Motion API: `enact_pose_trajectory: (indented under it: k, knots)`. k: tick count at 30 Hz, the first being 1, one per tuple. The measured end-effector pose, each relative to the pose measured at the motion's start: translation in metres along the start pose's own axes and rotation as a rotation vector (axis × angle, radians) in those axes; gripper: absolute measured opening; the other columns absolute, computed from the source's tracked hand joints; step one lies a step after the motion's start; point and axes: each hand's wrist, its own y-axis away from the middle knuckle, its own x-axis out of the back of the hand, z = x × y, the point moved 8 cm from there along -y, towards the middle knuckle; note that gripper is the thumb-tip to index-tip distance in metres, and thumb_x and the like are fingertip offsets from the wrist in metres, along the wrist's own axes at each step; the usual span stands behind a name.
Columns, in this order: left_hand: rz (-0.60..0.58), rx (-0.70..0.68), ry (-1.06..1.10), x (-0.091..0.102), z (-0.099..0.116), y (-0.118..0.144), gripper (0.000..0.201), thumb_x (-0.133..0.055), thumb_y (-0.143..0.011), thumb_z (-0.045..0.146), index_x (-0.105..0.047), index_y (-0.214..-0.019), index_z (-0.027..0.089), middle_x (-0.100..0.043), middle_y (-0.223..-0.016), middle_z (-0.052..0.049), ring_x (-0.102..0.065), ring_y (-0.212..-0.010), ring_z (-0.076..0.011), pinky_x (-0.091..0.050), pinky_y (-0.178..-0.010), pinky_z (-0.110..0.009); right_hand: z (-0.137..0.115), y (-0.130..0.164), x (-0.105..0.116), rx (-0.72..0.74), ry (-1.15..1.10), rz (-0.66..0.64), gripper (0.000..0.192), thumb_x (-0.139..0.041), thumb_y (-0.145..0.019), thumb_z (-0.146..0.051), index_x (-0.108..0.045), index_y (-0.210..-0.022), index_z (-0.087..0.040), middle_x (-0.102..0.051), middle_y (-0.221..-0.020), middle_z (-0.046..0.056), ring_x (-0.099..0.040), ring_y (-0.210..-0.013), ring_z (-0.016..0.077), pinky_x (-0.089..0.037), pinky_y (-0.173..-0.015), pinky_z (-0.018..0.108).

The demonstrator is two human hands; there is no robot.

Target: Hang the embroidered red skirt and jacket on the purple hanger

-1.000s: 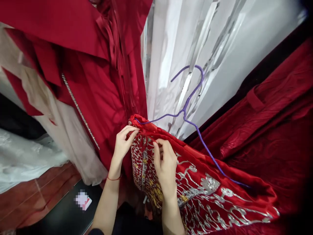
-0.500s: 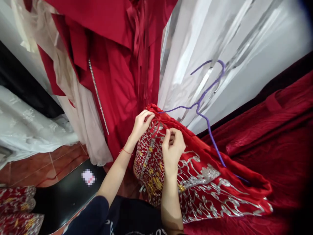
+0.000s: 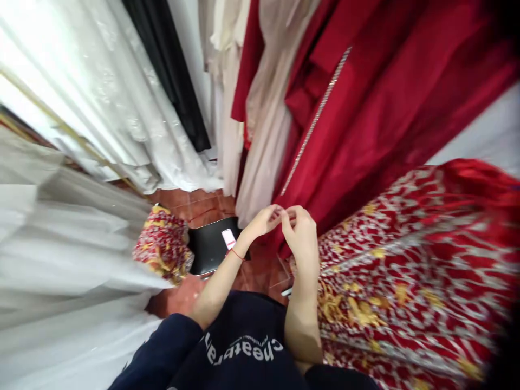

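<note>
My left hand (image 3: 265, 221) and my right hand (image 3: 301, 234) meet in front of my chest, fingertips close together. Both are closed in a pinch. Whatever lies between the fingertips, if anything, is too small and blurred to make out. To the right hangs a red embroidered garment (image 3: 390, 281) with silver and gold patterns, apart from my fingers. Its red satin edge (image 3: 483, 179) and thin red cords show at the upper right. Behind my hands hangs a plain red dress (image 3: 357, 124) with a line of glittering trim (image 3: 317, 119).
A black flat-topped surface (image 3: 207, 246) stands low on the tiled floor, with a phone (image 3: 228, 238) on it. Folded red-and-gold embroidered cloth (image 3: 162, 241) lies at its left end. White gowns (image 3: 101, 81), a black garment (image 3: 170, 70) and beige garments (image 3: 264, 146) hang around.
My view has swung left, so the embroidered garment now sits at the right. Both hands have left its waistband and come together before me. The purple hanger is almost out of view.
</note>
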Motion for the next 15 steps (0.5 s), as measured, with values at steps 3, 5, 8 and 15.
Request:
enact_pose_trajectory:
  k: [3,5,8,15]
  knots:
    - [0.145,0.243,-0.060,0.093,-0.077,0.087,0.023,-0.058,-0.096,0.036,-0.065,-0.104,0.016,-0.068,-0.101,-0.006,-0.064,-0.083,-0.0141,-0.057,-0.077,-0.032,-0.051,-0.001,-0.100,0.107,-0.021,-0.105,0.018,-0.045,-0.094,-0.028,-0.059,-0.087,-0.018,-0.065,-0.086,0.006,-0.062,-0.076,0.0182,-0.046,-0.074,0.030]
    - [0.335,0.382,-0.075,0.157,-0.114,0.149,0.026,-0.059,-0.096,0.037,-0.064,-0.109,0.015,-0.067,-0.105,-0.007,-0.065,-0.087,-0.0154,-0.058,-0.079,-0.035,-0.091,0.004,-0.163,0.180,-0.028,-0.194,0.020,-0.042,-0.097,-0.027,-0.059,-0.091,-0.018,-0.066,-0.088,0.005,-0.062,-0.077,0.0171,-0.045,-0.074,0.028]
    - [0.700,0.548,-0.082,0.239,-0.145,0.242,0.030,-0.060,-0.095,0.037,-0.062,-0.113,0.013,-0.066,-0.108,-0.007,-0.066,-0.092,-0.0179,-0.057,-0.082,-0.038,-0.149,0.027,-0.259,0.309,0.031,-0.449,0.021,-0.040,-0.098,-0.025,-0.060,-0.094,-0.018,-0.066,-0.092,0.005,-0.062,-0.077,0.0154,-0.043,-0.072,0.026]
    - [1.449,0.820,-0.059,0.324,-0.177,0.410,0.035,-0.062,-0.094,0.035,-0.059,-0.123,0.016,-0.059,-0.129,-0.011,-0.060,-0.114,-0.0244,-0.052,-0.097,-0.048,-0.198,0.120,-0.421,0.470,0.083,-0.844,0.031,-0.044,-0.095,-0.021,-0.059,-0.121,-0.013,-0.062,-0.117,0.016,-0.061,-0.102,0.0236,-0.047,-0.085,0.032]
